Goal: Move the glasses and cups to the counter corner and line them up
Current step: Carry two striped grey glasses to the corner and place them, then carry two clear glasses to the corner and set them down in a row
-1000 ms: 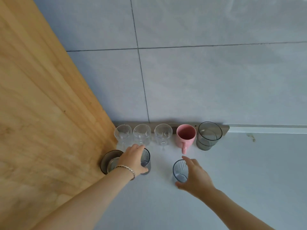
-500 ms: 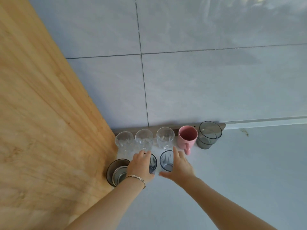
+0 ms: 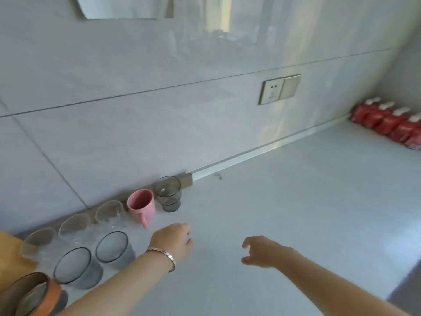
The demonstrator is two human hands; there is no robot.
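**Counter corner: drinkware and hands**

Back row along the wall, as we count it: three clear glasses (image 3: 75,224), a pink mug (image 3: 141,205), a smoked tumbler (image 3: 169,193). Front row: two grey ribbed glasses (image 3: 114,249) and a brown cup (image 3: 29,295). Our left hand (image 3: 174,244) and right hand (image 3: 262,252) hover above the white counter (image 3: 296,213), fingers loosely curled, holding nothing.

Mug (image 3: 141,205) between glasses (image 3: 109,210) and tumbler (image 3: 168,193), along wall (image 3: 136,133)
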